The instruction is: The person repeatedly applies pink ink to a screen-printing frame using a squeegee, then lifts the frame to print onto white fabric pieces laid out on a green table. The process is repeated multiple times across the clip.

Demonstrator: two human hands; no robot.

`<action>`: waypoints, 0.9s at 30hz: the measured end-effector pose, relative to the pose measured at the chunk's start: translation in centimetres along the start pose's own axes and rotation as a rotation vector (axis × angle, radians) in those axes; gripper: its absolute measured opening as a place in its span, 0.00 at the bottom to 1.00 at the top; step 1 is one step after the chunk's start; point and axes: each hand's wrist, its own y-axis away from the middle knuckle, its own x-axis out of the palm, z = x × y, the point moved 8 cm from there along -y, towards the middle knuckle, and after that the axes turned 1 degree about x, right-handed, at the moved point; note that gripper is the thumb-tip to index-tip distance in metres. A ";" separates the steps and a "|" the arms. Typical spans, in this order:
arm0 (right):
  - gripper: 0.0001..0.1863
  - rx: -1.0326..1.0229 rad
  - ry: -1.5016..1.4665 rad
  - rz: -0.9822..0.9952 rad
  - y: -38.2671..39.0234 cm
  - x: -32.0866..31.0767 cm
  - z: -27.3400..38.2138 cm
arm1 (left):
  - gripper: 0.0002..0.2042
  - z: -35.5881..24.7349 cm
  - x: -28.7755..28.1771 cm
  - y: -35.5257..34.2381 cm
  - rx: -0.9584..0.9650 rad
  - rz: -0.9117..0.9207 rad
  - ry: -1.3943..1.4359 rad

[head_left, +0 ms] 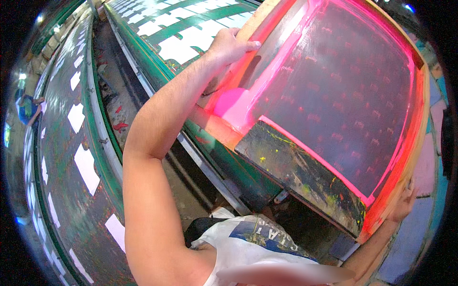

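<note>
A large screen-printing frame with a wooden rim is tilted up in front of me, held between both hands. Its dark mesh bears rows of small pinkish marks. Bright pink ink is pooled and smeared along the mesh borders. My left hand grips the upper left rim, thumb over the edge. Low on the right rim is my right hand, wrapped around it, its fingers partly hidden. Across the near side of the frame lies a dark, paint-spotted squeegee-like bar, touched by neither hand.
Behind the frame, a long green-edged table carries rows of white cut pieces. Another long table with white pieces runs along my left, past a narrow littered gap. A person in blue bends over its far side.
</note>
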 end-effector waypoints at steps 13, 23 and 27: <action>0.39 -0.101 -0.038 -0.251 2.0 -5.3 -1.7 | 0.23 -3.3 2.0 0.2 0.049 0.015 0.102; 0.39 -0.082 -0.135 0.088 5.6 -1.6 1.6 | 0.27 -1.3 5.3 -2.3 0.008 0.124 0.236; 0.40 -0.068 -0.003 0.051 5.6 0.7 2.6 | 0.26 -0.5 5.0 -4.0 0.004 0.149 0.300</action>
